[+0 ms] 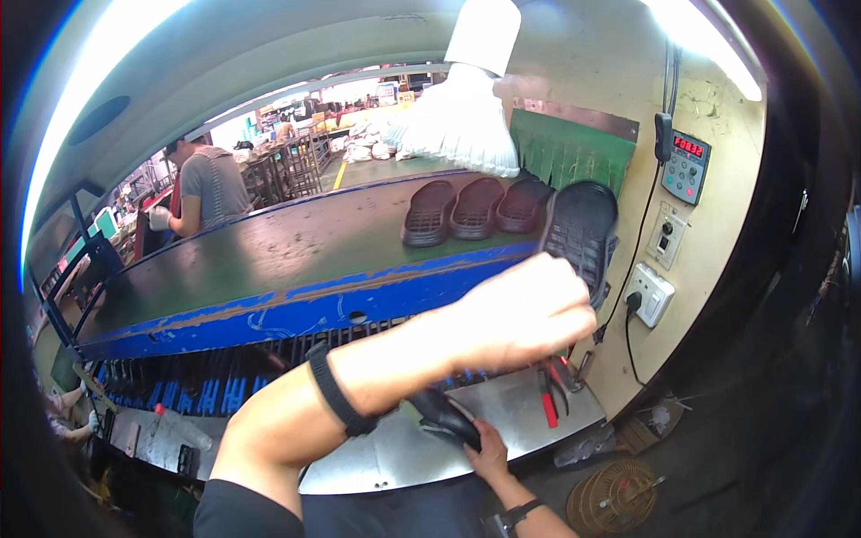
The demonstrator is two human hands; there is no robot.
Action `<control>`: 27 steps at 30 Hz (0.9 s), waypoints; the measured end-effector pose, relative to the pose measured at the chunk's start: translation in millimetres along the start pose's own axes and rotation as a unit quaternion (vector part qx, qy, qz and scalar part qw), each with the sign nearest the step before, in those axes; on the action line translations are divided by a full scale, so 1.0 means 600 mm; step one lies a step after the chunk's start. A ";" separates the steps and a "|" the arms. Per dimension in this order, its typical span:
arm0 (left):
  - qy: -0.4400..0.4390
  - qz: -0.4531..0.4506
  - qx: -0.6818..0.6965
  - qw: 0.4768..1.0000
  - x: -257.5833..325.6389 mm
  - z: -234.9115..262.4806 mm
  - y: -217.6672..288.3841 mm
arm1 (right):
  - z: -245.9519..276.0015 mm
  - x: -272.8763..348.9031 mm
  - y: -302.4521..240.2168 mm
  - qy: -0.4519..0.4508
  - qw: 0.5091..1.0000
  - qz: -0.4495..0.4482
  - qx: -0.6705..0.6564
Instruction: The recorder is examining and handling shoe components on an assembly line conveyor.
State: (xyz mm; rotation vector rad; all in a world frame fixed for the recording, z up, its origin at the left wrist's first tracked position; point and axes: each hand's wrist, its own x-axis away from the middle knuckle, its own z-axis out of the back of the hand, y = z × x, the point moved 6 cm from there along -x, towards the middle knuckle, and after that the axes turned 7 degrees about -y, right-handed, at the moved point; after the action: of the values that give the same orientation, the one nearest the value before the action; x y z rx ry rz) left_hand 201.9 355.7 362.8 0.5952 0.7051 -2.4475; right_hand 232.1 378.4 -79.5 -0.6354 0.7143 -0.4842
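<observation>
Left hand: The left hand (pixel 529 314), blurred, reaches across with its fingers curled, apparently gripping a raised sole; the fingertips are hidden. A black band (pixel 334 390) circles the forearm.
Raised sole: The raised sole (pixel 578 224) is black, with a grid pattern, tilted steeply at 1 o'clock from the left hand, its lower end partly behind that hand.
Right hand: The right hand (pixel 490 453), below the left at between 6 and 7 o'clock, grasps one end of a shoe piece, thumb on top; the other fingers are mostly hidden. A watch (pixel 523 512) is on the wrist.
Shoe piece: The shoe piece (pixel 447 420) is dark and shiny, at 10 o'clock from the right hand, over the steel table (pixel 359 468).
Pliers: Red-handled pliers (pixel 546 408) lie on the table at 2 o'clock from the right hand.
Wire cage: A round brown wire cage (pixel 614 498) is at 4 o'clock from the right hand.
Belt: The green belt (pixel 278 242) stretches toward 10 o'clock from the left hand, behind a blue rail (pixel 296 314).
Row: Three dark soles (pixel 475 208) lie side by side on the belt, at 11 o'clock.
Wall: A socket (pixel 656 291) at 3 o'clock, a control panel (pixel 674 179) between 1 and 2.
Far side: A worker (pixel 220 184) in grey at 10 o'clock; white sacks (pixel 368 148) toward 11.
</observation>
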 end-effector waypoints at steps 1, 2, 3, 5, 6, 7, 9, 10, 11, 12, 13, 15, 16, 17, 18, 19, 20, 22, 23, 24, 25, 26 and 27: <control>0.023 0.015 -0.012 1.000 0.003 -0.028 -0.054 | 0.001 -0.002 -0.008 0.008 1.000 0.006 -0.003; 0.063 0.048 -0.020 0.997 0.008 -0.055 -0.108 | 0.000 -0.005 -0.011 0.016 1.000 0.009 -0.006; 0.062 0.082 -0.013 0.995 0.008 -0.084 -0.157 | 0.000 -0.009 -0.009 0.021 1.000 0.012 -0.006; 0.087 0.168 -0.004 0.982 0.028 -0.137 -0.251 | -0.002 -0.014 -0.022 0.036 0.999 0.029 -0.005; 0.040 0.267 0.016 0.963 0.039 -0.171 -0.297 | -0.002 -0.017 -0.020 0.035 0.999 0.025 0.001; 0.030 0.282 0.003 0.959 0.043 -0.201 -0.317 | -0.001 -0.016 -0.019 0.032 0.999 0.030 0.002; 0.022 0.311 -0.018 0.950 0.042 -0.227 -0.342 | 0.002 -0.019 -0.016 0.030 0.999 0.031 0.000; 0.024 0.329 -0.031 0.943 0.047 -0.234 -0.353 | 0.002 -0.021 -0.018 0.029 0.999 0.031 -0.004; 0.073 0.368 -0.028 0.927 0.047 -0.227 -0.361 | 0.000 -0.027 -0.021 0.027 0.999 0.017 -0.007; 0.076 0.374 -0.028 0.924 0.046 -0.227 -0.360 | -0.001 -0.029 -0.020 0.020 1.000 0.018 -0.005; 0.116 0.402 0.015 0.908 0.052 -0.221 -0.362 | -0.001 -0.029 -0.017 0.018 1.000 0.017 -0.005; 0.136 0.436 0.076 0.886 0.074 -0.211 -0.366 | -0.009 -0.027 -0.008 0.013 1.000 0.022 0.007; 0.136 0.438 0.076 0.886 0.084 -0.203 -0.363 | -0.011 -0.025 -0.003 0.012 1.000 0.022 0.006; 0.073 0.408 0.058 0.908 0.086 -0.205 -0.353 | -0.009 -0.027 -0.008 0.007 1.000 0.023 -0.002; 0.010 0.376 0.041 0.926 0.089 -0.205 -0.340 | -0.007 -0.030 -0.013 0.004 1.000 0.024 -0.010; 0.018 0.369 0.039 0.929 0.107 -0.207 -0.329 | -0.006 -0.033 -0.015 -0.018 0.999 0.027 -0.031; -0.032 0.385 0.060 0.920 0.115 -0.197 -0.306 | 0.005 -0.035 -0.014 -0.018 0.999 0.026 -0.029; -0.142 0.375 0.024 0.916 0.144 -0.157 -0.255 | 0.011 -0.042 -0.012 -0.115 0.990 0.020 -0.074; -0.152 0.353 -0.010 0.923 0.166 -0.137 -0.232 | 0.021 -0.048 -0.006 -0.164 0.985 -0.007 -0.053; -0.156 0.325 -0.034 0.932 0.184 -0.130 -0.210 | 0.048 -0.054 0.023 -0.122 0.992 0.019 -0.015; -0.189 0.343 -0.045 0.919 0.215 -0.093 -0.187 | 0.102 -0.092 -0.011 -0.053 0.998 0.012 -0.044; -0.219 0.357 -0.053 0.906 0.239 -0.053 -0.162 | 0.169 -0.140 -0.048 0.015 0.998 0.062 -0.023; -0.223 0.381 -0.073 0.894 0.277 -0.027 -0.148 | 0.228 -0.188 -0.085 0.083 0.992 0.084 -0.043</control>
State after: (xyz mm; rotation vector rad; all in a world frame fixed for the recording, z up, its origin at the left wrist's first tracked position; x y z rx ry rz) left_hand 26.9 370.6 293.7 0.1695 0.3569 -1.6770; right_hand 246.8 459.7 85.3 -0.6138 0.9422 -0.3544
